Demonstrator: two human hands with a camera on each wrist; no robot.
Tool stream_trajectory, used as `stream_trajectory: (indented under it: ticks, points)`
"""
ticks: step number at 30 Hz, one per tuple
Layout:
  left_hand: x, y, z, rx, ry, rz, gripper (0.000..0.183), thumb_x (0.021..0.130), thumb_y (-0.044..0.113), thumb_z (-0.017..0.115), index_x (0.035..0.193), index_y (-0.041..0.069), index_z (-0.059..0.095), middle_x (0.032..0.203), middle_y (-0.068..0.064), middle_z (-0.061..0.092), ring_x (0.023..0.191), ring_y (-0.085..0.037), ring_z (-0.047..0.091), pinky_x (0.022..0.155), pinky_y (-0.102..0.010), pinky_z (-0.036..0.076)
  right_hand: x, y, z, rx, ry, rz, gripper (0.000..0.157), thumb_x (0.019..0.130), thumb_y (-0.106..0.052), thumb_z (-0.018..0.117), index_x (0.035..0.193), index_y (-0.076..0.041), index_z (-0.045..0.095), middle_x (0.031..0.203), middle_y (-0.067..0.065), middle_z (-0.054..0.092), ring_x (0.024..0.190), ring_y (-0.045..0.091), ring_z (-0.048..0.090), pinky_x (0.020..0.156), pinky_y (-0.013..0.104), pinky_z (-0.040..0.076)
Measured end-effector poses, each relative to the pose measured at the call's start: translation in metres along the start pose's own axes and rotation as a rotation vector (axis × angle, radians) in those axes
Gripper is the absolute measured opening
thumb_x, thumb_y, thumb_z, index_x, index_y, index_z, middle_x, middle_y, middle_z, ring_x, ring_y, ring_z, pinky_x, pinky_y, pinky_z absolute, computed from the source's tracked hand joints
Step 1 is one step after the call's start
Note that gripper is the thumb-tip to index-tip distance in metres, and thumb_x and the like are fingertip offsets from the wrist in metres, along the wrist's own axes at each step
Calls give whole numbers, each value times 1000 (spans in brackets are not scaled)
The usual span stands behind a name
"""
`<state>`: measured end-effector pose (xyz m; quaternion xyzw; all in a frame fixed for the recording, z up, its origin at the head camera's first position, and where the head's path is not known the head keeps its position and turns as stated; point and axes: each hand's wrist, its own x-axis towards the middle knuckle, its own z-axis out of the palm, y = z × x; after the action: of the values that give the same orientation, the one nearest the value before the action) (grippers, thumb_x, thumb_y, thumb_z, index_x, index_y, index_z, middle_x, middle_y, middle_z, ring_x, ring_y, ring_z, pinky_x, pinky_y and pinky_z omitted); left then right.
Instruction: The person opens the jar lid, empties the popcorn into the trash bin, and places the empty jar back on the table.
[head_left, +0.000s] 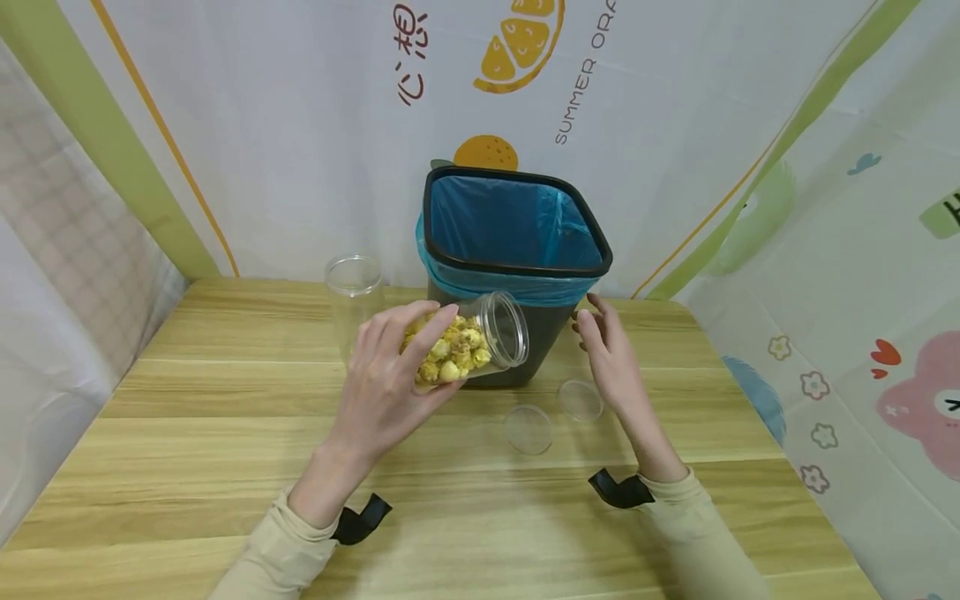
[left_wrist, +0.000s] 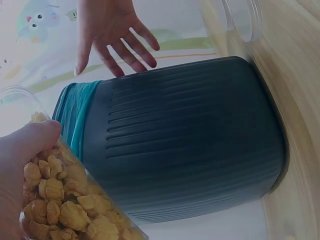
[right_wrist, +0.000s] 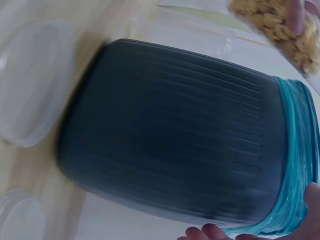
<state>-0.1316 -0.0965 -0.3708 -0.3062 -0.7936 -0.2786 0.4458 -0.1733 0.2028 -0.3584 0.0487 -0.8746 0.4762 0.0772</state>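
Observation:
A clear jar [head_left: 459, 346] of popcorn is gripped by my left hand [head_left: 386, 375], thumb on one side and fingers over the other. It lies tilted on its side, with its uncapped mouth towards the right, in front of a dark trash can [left_wrist: 190, 140] in the head view. A blue liner bag [head_left: 502, 287] is folded over the can's top under a black rim. At the can's right side is my right hand [head_left: 618, 362], fingers spread and holding nothing. In the right wrist view its fingertips [right_wrist: 212, 231] overlap the can's edge near the liner.
A second clear jar [head_left: 354, 279] stands upright to the left of the can. Two round transparent lids, one nearer lid [head_left: 527, 430] and one farther lid [head_left: 581, 401], lie on the wooden table [head_left: 225, 400]. Behind the can hangs a printed white curtain [head_left: 300, 125].

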Motion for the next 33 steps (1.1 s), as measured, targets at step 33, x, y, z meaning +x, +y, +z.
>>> stream_trajectory:
  ticks: [33]
  points:
    - [2,-4,-5,33,13,-26,88,67,23,97,144,16,53,132,-15,59,115,-35,55,90,-50,46,26,-33,-7,384,129,-61,62,108,-55,33,157,-18,42,157,15,45,146,39,46,120,61,36]
